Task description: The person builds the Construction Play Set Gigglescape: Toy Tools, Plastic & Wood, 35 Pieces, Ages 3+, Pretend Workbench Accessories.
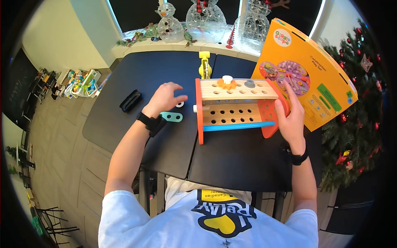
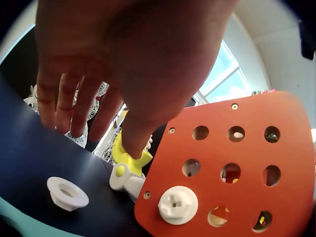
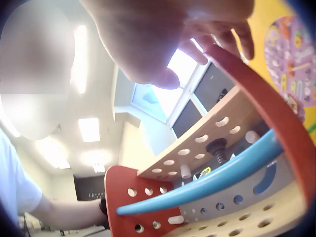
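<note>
A toy workbench (image 1: pixel 235 96) with red-orange side panels, wooden shelves with holes and a blue bar stands on the table. My right hand (image 1: pixel 292 122) is at its right side panel (image 3: pixel 269 106), fingers extended along the panel's top edge and thumb apart from them. To the left of the bench, my left hand (image 1: pixel 163 99) hovers over the table with fingers spread and nothing in them. Below it lie a white flanged ring (image 2: pixel 68 193) and a teal strip with holes (image 1: pixel 171 117). A white slotted head (image 2: pixel 177 205) sits in the left side panel (image 2: pixel 210 148).
A yellow and white toy piece (image 1: pixel 204 66) stands behind the bench. Its yellow box (image 1: pixel 306 78) leans at the right, near a Christmas tree (image 1: pixel 351 124). A black case (image 1: pixel 130 101) lies on the table's left. Lit snowmen (image 1: pixel 169 22) stand on the window ledge.
</note>
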The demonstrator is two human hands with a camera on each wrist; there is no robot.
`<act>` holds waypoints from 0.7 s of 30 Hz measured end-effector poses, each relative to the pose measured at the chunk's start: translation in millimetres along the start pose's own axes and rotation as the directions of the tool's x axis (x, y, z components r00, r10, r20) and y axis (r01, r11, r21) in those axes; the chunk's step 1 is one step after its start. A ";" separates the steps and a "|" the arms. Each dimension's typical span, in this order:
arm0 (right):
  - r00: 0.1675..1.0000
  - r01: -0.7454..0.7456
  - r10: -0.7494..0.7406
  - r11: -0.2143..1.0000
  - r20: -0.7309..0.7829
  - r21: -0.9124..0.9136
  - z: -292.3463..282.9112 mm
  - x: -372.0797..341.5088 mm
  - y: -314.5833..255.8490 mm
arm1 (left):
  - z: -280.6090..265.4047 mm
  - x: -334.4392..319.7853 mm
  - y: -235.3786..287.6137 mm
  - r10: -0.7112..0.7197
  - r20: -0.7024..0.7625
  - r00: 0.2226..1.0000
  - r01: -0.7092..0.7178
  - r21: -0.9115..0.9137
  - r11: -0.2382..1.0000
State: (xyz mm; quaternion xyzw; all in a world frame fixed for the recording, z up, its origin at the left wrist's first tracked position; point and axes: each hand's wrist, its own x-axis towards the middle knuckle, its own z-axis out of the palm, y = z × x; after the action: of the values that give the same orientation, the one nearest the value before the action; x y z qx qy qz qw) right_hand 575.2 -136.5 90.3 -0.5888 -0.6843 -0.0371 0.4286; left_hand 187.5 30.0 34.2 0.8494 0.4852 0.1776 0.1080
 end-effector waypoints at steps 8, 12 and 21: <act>0.931 0.366 -0.365 0.927 -0.025 0.086 29.2 4.9 -49.5 | 15.6 -6.7 -2.0 -0.062 0.103 0.993 0.065 -0.027 0.997; 0.947 0.267 -0.308 0.912 0.092 0.313 43.2 5.3 -61.8 | 0.2 -13.5 17.2 -0.079 -0.108 0.991 0.065 -0.127 0.990; 0.936 -0.239 -0.093 0.535 0.338 0.810 71.6 11.7 -76.1 | -68.6 -35.6 117.1 0.247 -0.408 0.879 -0.445 -0.516 0.732</act>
State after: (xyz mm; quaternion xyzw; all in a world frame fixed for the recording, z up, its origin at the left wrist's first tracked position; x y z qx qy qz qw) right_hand 473.2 -110.9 87.2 -0.3352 -0.6546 0.4171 0.5340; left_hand 235.1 -59.1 131.6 0.8086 0.2459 0.4695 0.2554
